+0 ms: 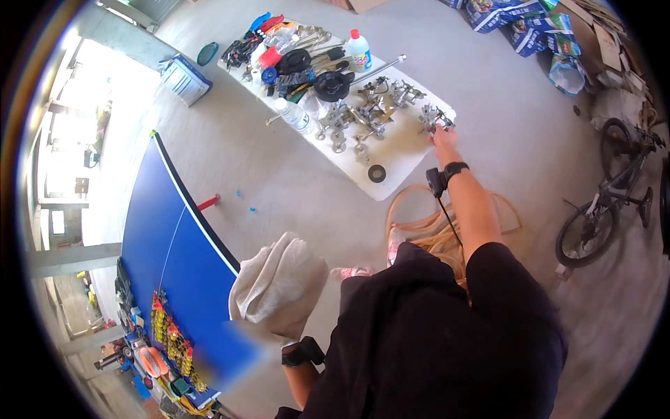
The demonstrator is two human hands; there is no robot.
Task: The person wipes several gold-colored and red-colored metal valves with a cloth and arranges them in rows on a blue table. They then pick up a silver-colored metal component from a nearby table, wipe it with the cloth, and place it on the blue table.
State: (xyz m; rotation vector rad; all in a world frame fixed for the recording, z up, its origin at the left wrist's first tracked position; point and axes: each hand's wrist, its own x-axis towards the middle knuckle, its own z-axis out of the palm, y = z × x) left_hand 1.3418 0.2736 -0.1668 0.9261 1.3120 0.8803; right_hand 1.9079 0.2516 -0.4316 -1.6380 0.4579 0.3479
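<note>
My right hand [444, 137] reaches out to the near right corner of a white table [401, 157], its fingers closed on a shiny metal fitting [434, 117] with several projecting arms. Beside it on the table lie similar metal fittings [405, 94] and a larger cluster of metal parts [370, 115]. A flat black ring [377, 173] lies near the table's front corner. Close to my body, my left hand [287, 341] holds up a beige cloth [276, 283]. The bunched cloth hides its fingers.
Bottles [359, 52], a black round part [331, 86] and tools crowd the table's far half. A blue table [160, 209] stands at left. A coiled hose [426, 223] lies by my feet. A bicycle [604, 195] and blue bags [544, 31] are at right.
</note>
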